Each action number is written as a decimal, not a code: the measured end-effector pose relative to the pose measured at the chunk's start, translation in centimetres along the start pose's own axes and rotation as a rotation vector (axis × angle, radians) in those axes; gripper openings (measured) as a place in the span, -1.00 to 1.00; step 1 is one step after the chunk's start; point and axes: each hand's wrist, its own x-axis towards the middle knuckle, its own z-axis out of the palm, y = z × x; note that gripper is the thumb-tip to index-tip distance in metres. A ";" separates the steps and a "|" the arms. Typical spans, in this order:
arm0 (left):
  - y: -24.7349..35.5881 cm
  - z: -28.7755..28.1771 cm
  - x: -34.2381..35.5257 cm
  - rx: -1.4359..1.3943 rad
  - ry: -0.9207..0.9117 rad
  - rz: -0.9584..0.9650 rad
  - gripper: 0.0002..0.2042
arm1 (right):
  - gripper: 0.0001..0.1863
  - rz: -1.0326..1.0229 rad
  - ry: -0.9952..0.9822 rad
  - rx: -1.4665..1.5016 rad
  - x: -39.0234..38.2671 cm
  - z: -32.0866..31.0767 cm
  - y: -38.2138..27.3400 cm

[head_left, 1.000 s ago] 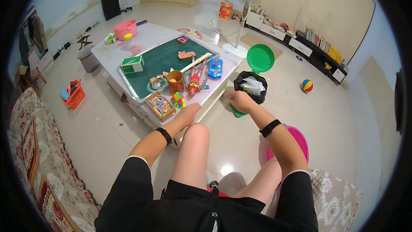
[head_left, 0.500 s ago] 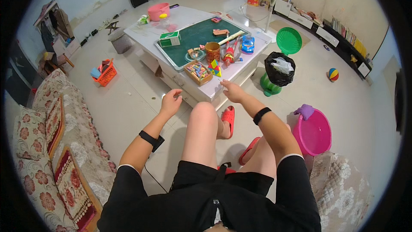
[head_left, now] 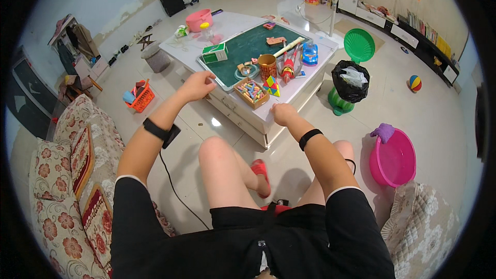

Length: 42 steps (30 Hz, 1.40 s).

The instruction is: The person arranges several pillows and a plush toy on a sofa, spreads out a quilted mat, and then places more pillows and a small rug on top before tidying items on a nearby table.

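My left hand is at the near left edge of the white table, just outside the frame of the green chalkboard. Its fingers bend loosely toward the board, and nothing shows in them. At the table's near corner is my right hand, its fingers curled in; whatever they may hold is hidden. Between the hands a small box of coloured chalk sticks sits on the tabletop. Beside the box stand a multicoloured pyramid puzzle and a brown patterned cup.
A tape roll, a red pointed toy, a blue toy car and a green-white box crowd the board. Right of the table stand a lined green bin and a pink tub. An orange basket lies left.
My left hand has risen forward from above the floor to the table's left edge. My right hand's fingers have curled in at the near corner. The view has shifted, and my legs have moved.
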 end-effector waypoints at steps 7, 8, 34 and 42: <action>-5.8 7.8 8.7 -0.063 0.055 -0.060 -0.64 | -0.59 -0.136 0.218 0.055 -0.1 1.1 0.6; -6.3 9.6 9.5 -0.158 0.071 -0.100 -0.64 | -0.59 -0.128 0.205 0.046 0.2 1.6 1.1; -19.1 11.2 23.7 -0.344 0.310 0.055 -0.51 | -0.50 -0.070 -0.036 0.152 8.5 -5.3 -3.3; -18.8 11.9 27.6 -0.116 0.174 0.200 -0.22 | -0.53 0.020 0.009 0.182 9.5 -5.3 -3.8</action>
